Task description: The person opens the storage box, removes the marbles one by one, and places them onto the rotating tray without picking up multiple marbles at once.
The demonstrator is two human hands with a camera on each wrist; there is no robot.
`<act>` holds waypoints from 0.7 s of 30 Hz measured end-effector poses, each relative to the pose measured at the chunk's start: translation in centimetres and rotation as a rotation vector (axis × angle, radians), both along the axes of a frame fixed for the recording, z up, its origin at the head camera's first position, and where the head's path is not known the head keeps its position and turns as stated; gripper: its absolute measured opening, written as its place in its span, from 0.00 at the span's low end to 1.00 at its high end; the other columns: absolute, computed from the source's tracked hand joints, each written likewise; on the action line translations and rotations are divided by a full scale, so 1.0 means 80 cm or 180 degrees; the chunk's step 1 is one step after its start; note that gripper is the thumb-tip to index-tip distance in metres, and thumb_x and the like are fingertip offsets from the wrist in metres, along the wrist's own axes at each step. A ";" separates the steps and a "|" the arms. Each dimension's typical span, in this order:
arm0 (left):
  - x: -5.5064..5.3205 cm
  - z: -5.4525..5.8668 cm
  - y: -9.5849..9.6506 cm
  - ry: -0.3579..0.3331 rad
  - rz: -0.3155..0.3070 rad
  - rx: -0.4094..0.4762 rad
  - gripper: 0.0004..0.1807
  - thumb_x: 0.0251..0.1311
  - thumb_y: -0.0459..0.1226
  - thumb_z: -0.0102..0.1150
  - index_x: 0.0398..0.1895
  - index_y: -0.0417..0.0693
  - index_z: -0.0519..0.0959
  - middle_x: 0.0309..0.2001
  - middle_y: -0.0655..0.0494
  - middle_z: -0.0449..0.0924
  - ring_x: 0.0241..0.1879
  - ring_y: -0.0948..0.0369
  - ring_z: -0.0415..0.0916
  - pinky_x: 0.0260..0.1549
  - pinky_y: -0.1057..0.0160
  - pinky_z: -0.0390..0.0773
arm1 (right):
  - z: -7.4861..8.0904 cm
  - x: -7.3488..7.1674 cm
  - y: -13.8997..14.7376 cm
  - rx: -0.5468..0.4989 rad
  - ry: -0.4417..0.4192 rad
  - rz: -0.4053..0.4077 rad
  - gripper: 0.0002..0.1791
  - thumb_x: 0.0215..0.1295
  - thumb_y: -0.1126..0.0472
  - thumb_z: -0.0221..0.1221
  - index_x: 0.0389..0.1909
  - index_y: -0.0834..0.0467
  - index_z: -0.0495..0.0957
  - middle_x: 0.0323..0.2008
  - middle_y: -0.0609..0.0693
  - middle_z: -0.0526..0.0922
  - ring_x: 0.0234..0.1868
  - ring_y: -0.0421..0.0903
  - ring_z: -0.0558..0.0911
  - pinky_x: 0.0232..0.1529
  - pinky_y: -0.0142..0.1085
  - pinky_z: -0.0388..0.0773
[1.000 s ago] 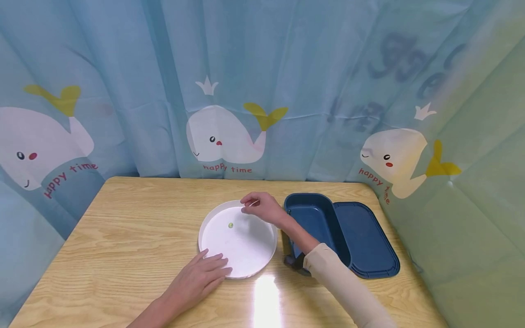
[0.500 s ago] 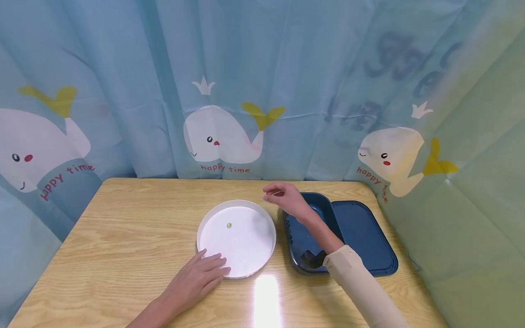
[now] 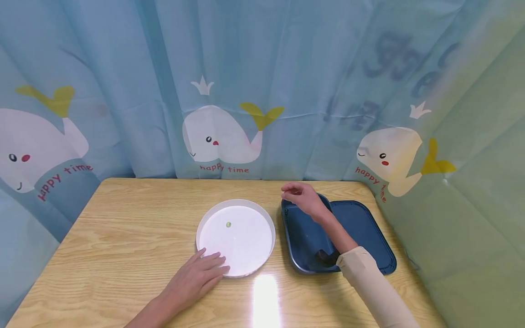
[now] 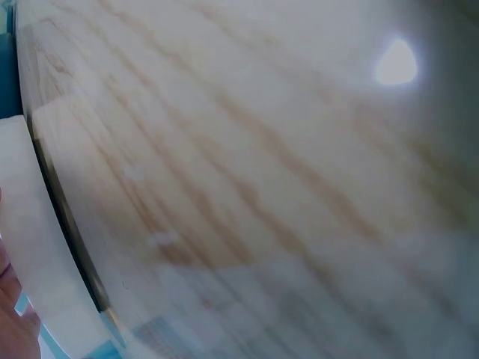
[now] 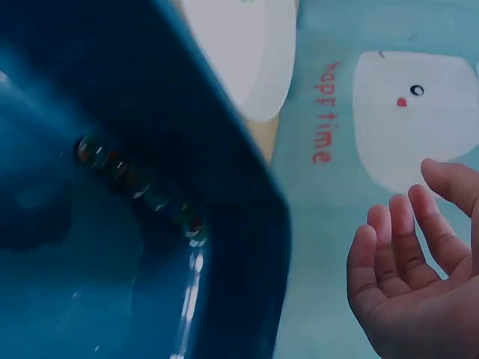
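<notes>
My left hand [image 3: 201,277] rests its spread fingers on the near-left rim of a round white plate [image 3: 246,255]. One small greenish marble [image 3: 228,224] lies on that plate, left of centre and apart from the hand. In the left wrist view only part of the plate's side [image 4: 34,224] and a bit of fingers [image 4: 16,325] show. Above the far end of a dark blue box [image 3: 303,232] is my right hand [image 3: 304,199]. Its fingers are loosely bent, with nothing visible between them in the right wrist view. Several glass marbles [image 5: 138,187] lie in a row inside the box.
A flat blue lid [image 3: 361,232] lies right of the box, partly behind my forearm. The wooden table [image 3: 135,228] ends at a blue curtain [image 3: 295,136] printed with whales. Bright glare [image 3: 265,300] marks the tabletop near the front.
My right hand has moved right, from over the plate's far rim to above the far end of the box. The left hand and the marble on the plate have stayed put.
</notes>
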State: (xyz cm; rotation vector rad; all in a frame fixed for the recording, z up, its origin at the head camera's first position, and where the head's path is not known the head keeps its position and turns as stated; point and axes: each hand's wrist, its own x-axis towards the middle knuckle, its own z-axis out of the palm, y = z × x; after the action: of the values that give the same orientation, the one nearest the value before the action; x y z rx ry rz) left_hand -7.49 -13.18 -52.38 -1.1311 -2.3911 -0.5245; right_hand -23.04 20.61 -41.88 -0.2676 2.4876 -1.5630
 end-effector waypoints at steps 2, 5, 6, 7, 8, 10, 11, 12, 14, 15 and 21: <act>0.000 0.000 0.000 -0.0015 0.0005 -0.0012 0.15 0.73 0.45 0.50 0.50 0.55 0.86 0.53 0.54 0.84 0.56 0.55 0.79 0.60 0.46 0.66 | -0.004 -0.002 0.006 0.0033 0.0004 -0.0025 0.14 0.72 0.62 0.60 0.53 0.66 0.79 0.48 0.58 0.82 0.51 0.56 0.80 0.56 0.57 0.75; -0.001 0.000 0.001 -0.0014 0.0005 -0.0026 0.16 0.75 0.45 0.48 0.50 0.55 0.86 0.53 0.54 0.84 0.56 0.55 0.79 0.60 0.46 0.66 | -0.011 -0.004 0.014 0.0113 0.0006 -0.0044 0.14 0.72 0.63 0.59 0.53 0.67 0.79 0.49 0.58 0.82 0.51 0.55 0.79 0.56 0.55 0.76; -0.002 0.000 0.001 -0.0002 0.0001 -0.0027 0.17 0.76 0.45 0.46 0.50 0.54 0.86 0.52 0.54 0.84 0.56 0.55 0.79 0.60 0.46 0.66 | -0.012 -0.005 0.016 0.0126 -0.0015 -0.0055 0.14 0.72 0.63 0.59 0.53 0.67 0.79 0.49 0.58 0.82 0.51 0.55 0.79 0.56 0.54 0.76; -0.003 0.000 0.001 0.0014 -0.0005 -0.0028 0.19 0.77 0.46 0.44 0.50 0.54 0.86 0.52 0.54 0.84 0.56 0.54 0.79 0.60 0.45 0.67 | -0.014 -0.005 0.018 0.0147 -0.0013 -0.0046 0.14 0.72 0.64 0.59 0.53 0.67 0.79 0.49 0.58 0.82 0.51 0.56 0.79 0.56 0.54 0.76; -0.004 0.000 0.001 0.0027 -0.0013 -0.0023 0.20 0.78 0.47 0.42 0.50 0.54 0.86 0.52 0.54 0.84 0.55 0.54 0.79 0.59 0.44 0.67 | -0.015 -0.005 0.020 0.0170 -0.0015 -0.0046 0.14 0.71 0.64 0.59 0.53 0.67 0.79 0.48 0.58 0.82 0.51 0.55 0.79 0.55 0.53 0.77; -0.005 0.000 0.001 0.0044 -0.0025 -0.0010 0.23 0.79 0.48 0.38 0.49 0.53 0.86 0.52 0.53 0.84 0.55 0.54 0.79 0.58 0.43 0.68 | -0.020 -0.006 0.023 0.0211 -0.0008 -0.0027 0.14 0.71 0.65 0.60 0.52 0.68 0.79 0.46 0.58 0.82 0.49 0.55 0.79 0.55 0.53 0.77; -0.006 0.000 0.001 0.0055 -0.0028 -0.0006 0.24 0.80 0.48 0.37 0.49 0.53 0.86 0.52 0.53 0.85 0.55 0.54 0.80 0.57 0.42 0.69 | -0.022 -0.007 0.025 0.0226 0.0002 -0.0013 0.13 0.70 0.65 0.60 0.52 0.68 0.80 0.45 0.58 0.82 0.48 0.55 0.80 0.54 0.53 0.77; -0.007 0.000 0.001 0.0055 -0.0028 0.0000 0.24 0.80 0.48 0.36 0.49 0.53 0.86 0.52 0.53 0.85 0.55 0.54 0.80 0.57 0.42 0.69 | -0.024 -0.007 0.026 0.0246 -0.0001 -0.0010 0.13 0.70 0.65 0.60 0.51 0.68 0.80 0.44 0.58 0.82 0.47 0.55 0.80 0.54 0.53 0.77; -0.008 0.000 0.002 0.0030 -0.0019 0.0008 0.24 0.80 0.48 0.36 0.49 0.53 0.86 0.52 0.53 0.85 0.55 0.54 0.80 0.57 0.42 0.69 | -0.028 -0.008 0.028 0.0322 0.0008 0.0003 0.13 0.69 0.66 0.61 0.51 0.68 0.80 0.41 0.57 0.83 0.46 0.54 0.80 0.53 0.52 0.78; -0.008 0.000 0.002 0.0018 -0.0010 0.0005 0.24 0.80 0.48 0.36 0.49 0.53 0.86 0.52 0.53 0.85 0.55 0.54 0.79 0.58 0.43 0.69 | -0.030 -0.008 0.029 0.0367 0.0011 0.0006 0.13 0.69 0.66 0.61 0.51 0.68 0.80 0.41 0.57 0.83 0.46 0.54 0.81 0.53 0.51 0.79; -0.010 0.000 0.003 -0.0019 0.0009 0.0027 0.26 0.80 0.49 0.34 0.49 0.53 0.86 0.52 0.53 0.85 0.55 0.53 0.79 0.58 0.43 0.68 | -0.041 -0.012 0.032 0.0605 -0.0020 -0.0045 0.12 0.68 0.66 0.62 0.49 0.67 0.81 0.41 0.56 0.84 0.47 0.54 0.81 0.50 0.47 0.80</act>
State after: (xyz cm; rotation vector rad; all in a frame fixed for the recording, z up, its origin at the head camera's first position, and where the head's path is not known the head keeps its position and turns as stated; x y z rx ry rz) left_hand -8.26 -12.97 -52.36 -1.1238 -2.3928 -0.5373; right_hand -23.99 23.21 -45.19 -0.2163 2.6149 -1.3174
